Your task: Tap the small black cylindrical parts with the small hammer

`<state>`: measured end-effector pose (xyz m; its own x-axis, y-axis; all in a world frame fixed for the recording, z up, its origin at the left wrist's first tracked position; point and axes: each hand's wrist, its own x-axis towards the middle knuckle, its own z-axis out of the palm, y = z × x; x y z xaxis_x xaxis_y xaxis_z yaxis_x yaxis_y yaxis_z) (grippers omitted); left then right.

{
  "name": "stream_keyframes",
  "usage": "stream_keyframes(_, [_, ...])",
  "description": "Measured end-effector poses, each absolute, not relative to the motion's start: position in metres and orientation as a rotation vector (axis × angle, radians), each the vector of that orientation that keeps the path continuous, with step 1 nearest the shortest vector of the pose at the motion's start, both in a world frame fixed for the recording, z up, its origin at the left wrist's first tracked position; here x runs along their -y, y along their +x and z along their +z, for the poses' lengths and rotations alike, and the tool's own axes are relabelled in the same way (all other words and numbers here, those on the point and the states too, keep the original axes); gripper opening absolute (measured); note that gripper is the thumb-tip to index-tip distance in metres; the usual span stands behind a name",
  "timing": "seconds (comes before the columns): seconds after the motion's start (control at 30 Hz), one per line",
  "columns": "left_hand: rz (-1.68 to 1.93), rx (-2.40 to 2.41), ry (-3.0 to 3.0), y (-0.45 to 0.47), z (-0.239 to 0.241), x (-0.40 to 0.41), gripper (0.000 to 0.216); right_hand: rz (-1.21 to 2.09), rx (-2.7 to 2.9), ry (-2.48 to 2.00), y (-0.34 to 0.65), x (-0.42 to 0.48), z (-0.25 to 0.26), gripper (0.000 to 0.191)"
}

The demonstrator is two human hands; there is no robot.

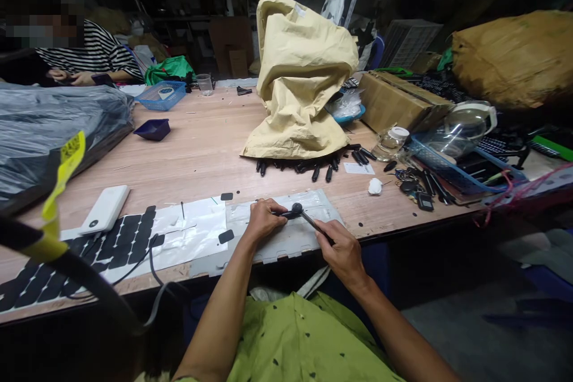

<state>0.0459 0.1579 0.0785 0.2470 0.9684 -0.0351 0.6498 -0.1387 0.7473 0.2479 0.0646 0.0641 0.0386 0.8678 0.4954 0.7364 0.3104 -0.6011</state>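
Observation:
My left hand [264,219] is closed on one end of a small dark part whose exact kind I cannot make out. At its other end is a black round piece [296,208]. A slim dark rod-shaped tool [310,220] is gripped in my right hand [344,252], and its far end meets the round piece. Both hands are over a grey board [308,237] at the table's front edge. Black rectangular pads [226,236] lie to the left of my left hand, and a white sheet [203,224] with rows of black stickers extends further left.
Beyond my hands, a large tan paper sack [304,71] stands over several black handle-like parts [316,173]. Keys [408,182] and a blue basket [474,182] are at right. At left are a white power bank [105,209], a cable and a grey plastic-covered bundle [54,137]. Another person sits far left.

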Motion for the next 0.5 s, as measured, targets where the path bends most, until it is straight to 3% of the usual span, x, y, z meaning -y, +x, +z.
stream_keyframes(0.5, [0.589,-1.417,1.812,0.044,0.081,-0.158,0.029,0.307,1.664,-1.419,0.24,-0.068,0.067,0.027])
